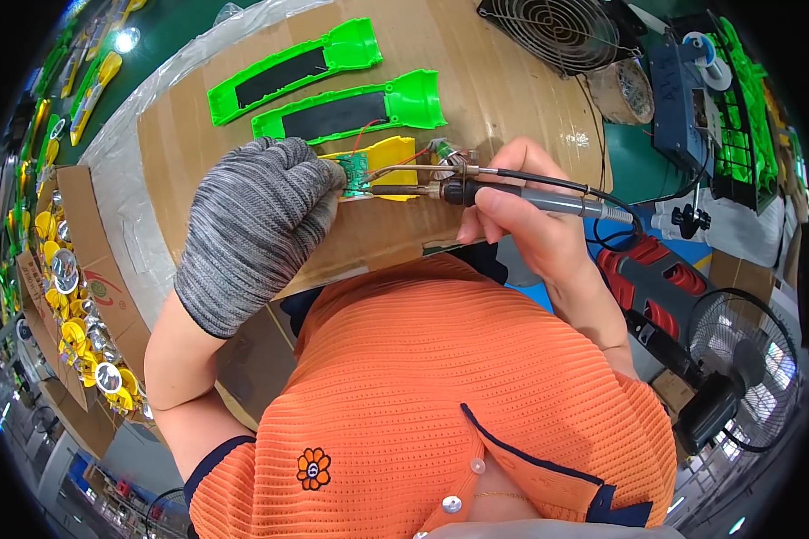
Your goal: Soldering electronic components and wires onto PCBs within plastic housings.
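Observation:
My left hand [256, 220], in a grey knitted glove, is closed at the left edge of a small green circuit board [357, 167]. Its fingertips are hidden, so how far they wrap round the board does not show. Beneath the board lies a yellow plastic casing piece [403, 148]. A red wire [361, 136] rises from the board. Bare and closed, my right hand [535, 202] grips a soldering iron [548, 199] with a thin metal feed tube [404, 168] along it. The iron's tip points left, at the board. Just beyond is a small silvery and green part [444, 153].
Two green casing halves with black inserts, one farther [351, 49] and one nearer [413, 101], lie on the cardboard work surface [503, 81]. A fan grille [557, 31], blue box [679, 108] and solder spool [707, 61] stand far right. A carton of yellow parts [108, 278] is left.

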`<state>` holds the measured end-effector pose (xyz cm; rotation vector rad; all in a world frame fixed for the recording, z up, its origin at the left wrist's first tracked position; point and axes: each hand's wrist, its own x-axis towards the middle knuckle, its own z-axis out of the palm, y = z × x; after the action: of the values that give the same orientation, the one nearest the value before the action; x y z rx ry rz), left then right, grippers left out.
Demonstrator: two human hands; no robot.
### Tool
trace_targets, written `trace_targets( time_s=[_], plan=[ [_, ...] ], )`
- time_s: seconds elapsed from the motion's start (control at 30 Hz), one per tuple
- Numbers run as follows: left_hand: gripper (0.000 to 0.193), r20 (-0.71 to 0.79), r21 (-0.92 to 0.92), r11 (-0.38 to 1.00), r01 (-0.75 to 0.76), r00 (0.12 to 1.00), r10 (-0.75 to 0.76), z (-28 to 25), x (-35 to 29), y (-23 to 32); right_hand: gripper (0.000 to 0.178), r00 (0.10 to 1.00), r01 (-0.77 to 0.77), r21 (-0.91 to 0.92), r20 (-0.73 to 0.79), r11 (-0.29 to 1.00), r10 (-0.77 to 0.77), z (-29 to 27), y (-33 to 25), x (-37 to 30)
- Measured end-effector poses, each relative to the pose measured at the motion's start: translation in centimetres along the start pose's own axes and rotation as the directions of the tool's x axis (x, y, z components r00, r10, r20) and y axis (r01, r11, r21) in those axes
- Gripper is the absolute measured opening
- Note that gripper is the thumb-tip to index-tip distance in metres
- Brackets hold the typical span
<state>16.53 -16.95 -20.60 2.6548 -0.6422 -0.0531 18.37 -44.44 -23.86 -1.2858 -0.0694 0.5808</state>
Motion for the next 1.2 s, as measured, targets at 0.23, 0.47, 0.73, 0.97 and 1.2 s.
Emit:
trace_targets(
  time_s=[0.23, 0.47, 0.73, 0.97, 1.2],
  plan=[
    [0.015, -0.018, -0.014, 1.0, -0.01, 1.0, 0.01, 0.1, 0.3, 0.1, 0.016, 1.0, 0.013, -0.037, 0.023, 0.999, -0.012, 0.0, 0.0, 0.1],
    [0.017, -0.032, -0.021, 1.0, -0.008, 0.999, 0.008, 0.1, 0.2, 0.1, 0.016, 1.0, 0.01, -0.051, 0.026, 0.999, -0.009, -0.1, 0.0, 0.1],
    [0.016, -0.038, -0.015, 1.0, -0.01, 0.999, 0.01, 0.1, 0.1, 0.1, 0.015, 0.997, 0.046, 0.013, 0.058, 0.999, -0.046, -0.3, 0.3, -0.1],
    [0.016, -0.021, -0.029, 0.999, 0.016, 1.0, -0.017, -0.2, 0.4, 0.4, 0.014, 0.96, 0.277, 0.059, -0.047, 0.959, -0.274, -1.9, 0.0, 0.8],
    [0.022, -0.129, 0.081, 0.996, 0.049, 0.991, -0.038, -1.7, 1.0, -0.6, 0.012, 0.922, 0.385, 0.164, -0.123, 0.908, -0.368, -3.4, 1.3, 2.1]
  ],
)
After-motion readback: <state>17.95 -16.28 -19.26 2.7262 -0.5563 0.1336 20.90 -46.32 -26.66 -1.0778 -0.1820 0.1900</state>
